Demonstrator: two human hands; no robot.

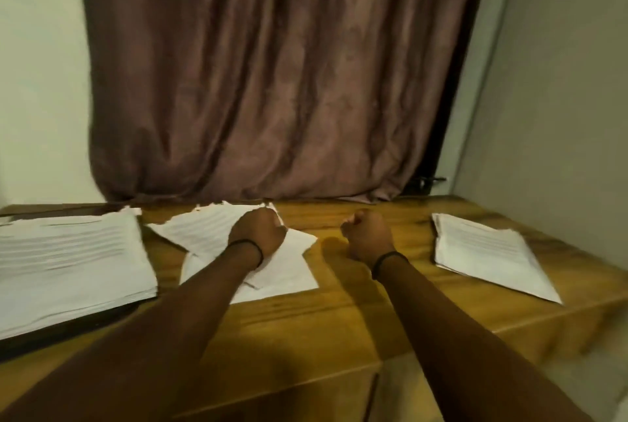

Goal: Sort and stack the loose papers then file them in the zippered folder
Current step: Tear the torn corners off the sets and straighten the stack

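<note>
Several loose white papers (204, 231) lie overlapping in the middle of the wooden table (339, 313). My left hand (259, 230) sits on them with its fingers curled, gripping the far edge of the top sheet, whose corner sticks up beside the knuckles. My right hand (367, 234) hovers as a fist over bare wood just right of those papers and holds nothing that I can see. A thick paper stack (68, 258) rests on the dark zippered folder (68, 330) at the left. Another neat paper stack (486, 251) lies at the right.
A brown curtain (272, 81) hangs right behind the table's far edge. Pale walls close in at the left and right. The table's right edge drops off near the right stack. Bare wood lies between the middle papers and the right stack.
</note>
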